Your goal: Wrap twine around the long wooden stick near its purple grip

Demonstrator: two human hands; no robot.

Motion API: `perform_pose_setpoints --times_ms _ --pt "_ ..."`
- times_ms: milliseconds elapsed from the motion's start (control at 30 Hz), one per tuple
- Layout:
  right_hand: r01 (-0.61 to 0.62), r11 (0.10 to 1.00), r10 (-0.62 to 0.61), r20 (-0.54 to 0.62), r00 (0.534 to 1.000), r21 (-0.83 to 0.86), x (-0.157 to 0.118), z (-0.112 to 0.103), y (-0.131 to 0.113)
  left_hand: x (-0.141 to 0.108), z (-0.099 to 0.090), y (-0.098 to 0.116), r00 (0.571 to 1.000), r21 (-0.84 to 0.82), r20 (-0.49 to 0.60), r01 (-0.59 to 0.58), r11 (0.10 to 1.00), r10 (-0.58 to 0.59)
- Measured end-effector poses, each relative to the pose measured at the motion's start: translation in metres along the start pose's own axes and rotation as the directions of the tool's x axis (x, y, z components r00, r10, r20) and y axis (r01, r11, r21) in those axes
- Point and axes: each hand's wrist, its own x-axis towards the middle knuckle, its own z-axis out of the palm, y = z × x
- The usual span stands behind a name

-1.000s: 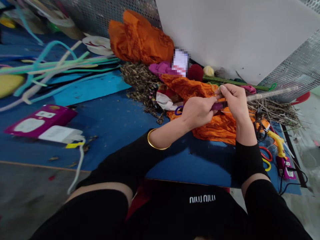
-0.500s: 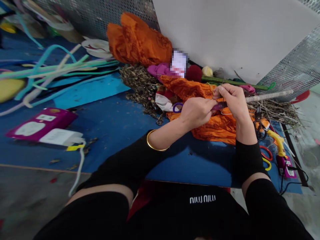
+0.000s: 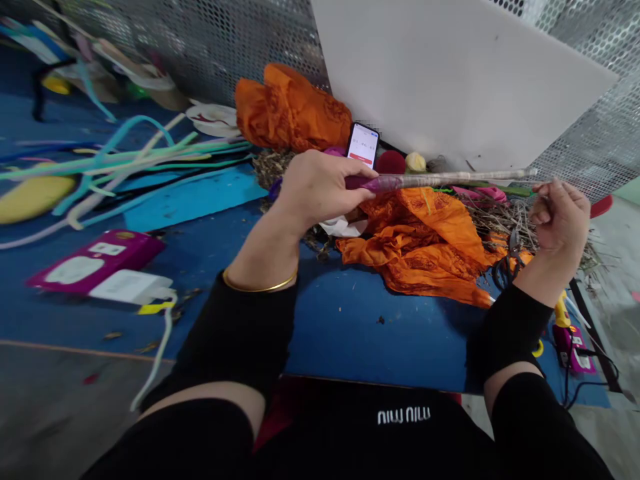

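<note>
My left hand (image 3: pixel 317 190) is closed round the purple end of a thin stick (image 3: pixel 435 180), wrapped in whitish material. The stick points right, almost level, above crumpled orange cloth (image 3: pixel 425 233). Part of a blue-purple loop (image 3: pixel 275 189) shows behind the left hand; what it belongs to is hidden. Just past the stick's pale tip, my right hand (image 3: pixel 563 213) is raised with fingers curled and thumb against them. Whatever they pinch is too small to make out. Dark-handled cutters (image 3: pixel 509 263) lie left of my right wrist.
A lit phone (image 3: pixel 363 143) leans behind the stick, near an orange bundle (image 3: pixel 293 110) and yarn balls. Dry twigs (image 3: pixel 520 223) lie at right, beside a yellow glue gun (image 3: pixel 562 312). Coloured foam-like strips (image 3: pixel 115 160) and a purple power strip (image 3: pixel 100 257) occupy the blue table's left.
My hands have moved apart: the left went left and up with the stick, the right went right to beyond its tip. The blue-purple loop shifted left with my left hand.
</note>
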Motion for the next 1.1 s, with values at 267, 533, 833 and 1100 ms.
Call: perform_pose_setpoints --times_ms 267,533,833,1100 --pt "-0.065 0.996 0.016 -0.560 0.829 -0.067 0.010 -0.034 0.010 -0.002 -0.042 -0.014 0.954 -0.123 0.297 0.081 0.989 -0.041" --pt "-0.090 0.985 -0.032 -0.668 0.743 -0.146 0.014 -0.036 0.023 0.003 -0.042 -0.025 0.920 -0.131 0.378 0.165 0.977 -0.105" --pt "-0.363 0.882 0.078 -0.666 0.742 -0.301 0.027 -0.043 0.042 0.000 -0.046 -0.043 0.970 -0.463 0.237 0.167 0.870 -0.060" --pt "-0.034 0.640 -0.361 -0.338 0.869 -0.768 0.019 0.011 0.030 0.004 0.019 0.017 0.931 -0.827 0.332 0.365 0.427 -0.154"
